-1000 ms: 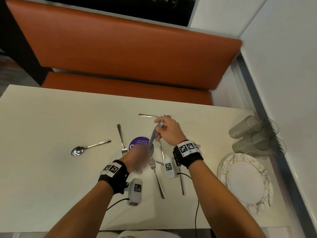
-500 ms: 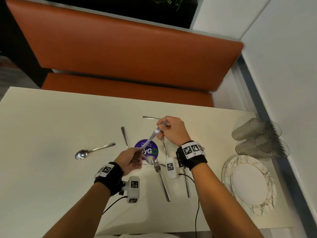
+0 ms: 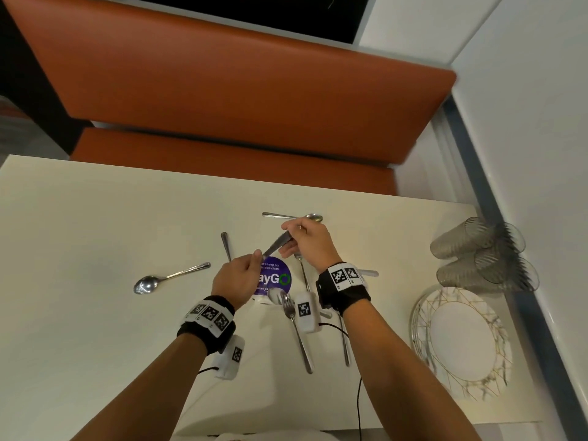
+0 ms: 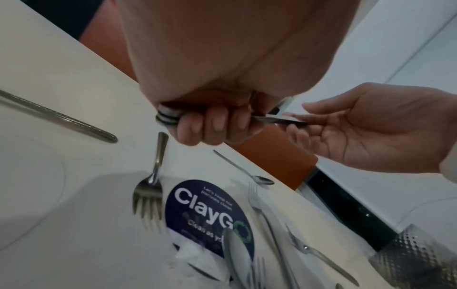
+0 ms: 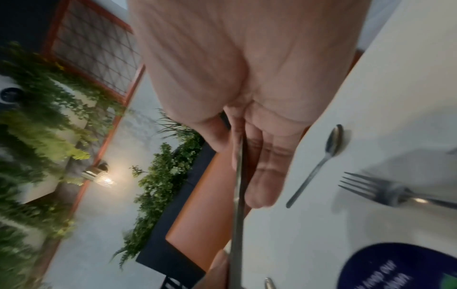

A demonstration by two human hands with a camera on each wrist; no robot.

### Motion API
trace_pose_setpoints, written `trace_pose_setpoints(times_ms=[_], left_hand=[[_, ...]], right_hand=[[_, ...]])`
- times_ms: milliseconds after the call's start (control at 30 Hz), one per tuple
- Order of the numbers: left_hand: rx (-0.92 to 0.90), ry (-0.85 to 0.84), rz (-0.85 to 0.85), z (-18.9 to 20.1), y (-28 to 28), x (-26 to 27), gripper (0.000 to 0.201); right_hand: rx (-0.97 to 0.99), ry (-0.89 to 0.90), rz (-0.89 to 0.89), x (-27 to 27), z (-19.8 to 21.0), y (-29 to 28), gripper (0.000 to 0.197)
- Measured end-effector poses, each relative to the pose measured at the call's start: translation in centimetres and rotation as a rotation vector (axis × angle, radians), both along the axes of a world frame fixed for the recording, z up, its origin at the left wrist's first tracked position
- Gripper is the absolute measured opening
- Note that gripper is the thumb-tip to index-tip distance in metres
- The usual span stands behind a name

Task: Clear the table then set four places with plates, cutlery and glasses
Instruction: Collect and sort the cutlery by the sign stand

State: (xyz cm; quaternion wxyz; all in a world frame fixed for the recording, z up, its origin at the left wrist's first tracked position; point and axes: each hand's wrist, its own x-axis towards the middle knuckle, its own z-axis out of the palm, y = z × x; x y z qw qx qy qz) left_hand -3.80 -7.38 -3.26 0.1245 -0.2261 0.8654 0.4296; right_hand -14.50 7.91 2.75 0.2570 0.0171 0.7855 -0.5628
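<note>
- Since half a second ago my left hand has risen to grip the knives by their handles.
- My right hand pinches their blades, above the table centre.
- Plates sit at 4 o'clock, glasses at 3.

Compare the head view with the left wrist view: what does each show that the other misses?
Only the head view shows the stacked plates, the lying glasses and the lone spoon at the table's left. Only the left wrist view shows the left hand's fingers curled round stacked handle ends, and the fork's tines beside the sticker. Both show the right hand holding the cutlery bundle and the purple sticker.
</note>
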Motion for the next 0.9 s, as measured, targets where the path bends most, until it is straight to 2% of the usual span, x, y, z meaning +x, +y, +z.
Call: trace_pose_setpoints(times_ms=[67, 100, 167, 233, 300, 367, 500, 733, 800, 900], left_hand=[[-0.071, -0.056, 0.019, -0.4, -0.5, 0.1, 0.055], [-0.093, -0.076, 0.031, -0.4, -0.8, 0.3, 0.056], [-0.104, -0.107, 0.054, -0.8, -1.4, 1.0, 0.059], [-0.111, -0.14, 0.083, -1.4, -2.2, 1.5, 0.062], [-0.129, -0.154, 0.09, -1.6, -2.9, 1.9, 0.063], [-0.153, -0.161, 0.083, -1.7, -3.7, 1.9, 0.059], [-0.192, -0.152, 0.06, -2.5, -5.0, 1.1, 0.041], [-0.303, -0.157, 0.005, -4.4, -4.9, -1.0, 0.032], [-0.341, -0.185, -0.021, -4.8, -4.9, -0.8, 0.028], [-0.343, -0.182, -0.005, -5.0, -5.4, 0.1, 0.028]], right_hand=[[0.032, -0.066, -0.064, -0.4, -2.1, 0.1, 0.033], [0.168, -0.026, -0.069, -0.2, -3.2, 0.4, 0.036], [0.511, 0.109, 0.041, 0.4, -5.5, 1.2, 0.033], [0.688, 0.17, 0.23, 1.6, -7.8, 1.7, 0.037], [0.724, 0.191, 0.339, 3.0, -9.1, 2.3, 0.038], [0.735, 0.201, 0.348, 3.9, -9.5, 3.2, 0.037], [0.823, 0.172, 0.463, 5.8, -9.5, 5.2, 0.03], [1.049, 0.224, 0.745, 8.2, -8.7, 6.6, 0.019], [1.02, 0.244, 0.706, 7.6, -8.1, 6.2, 0.021], [0.81, 0.304, 0.536, 6.4, -7.6, 4.2, 0.022]])
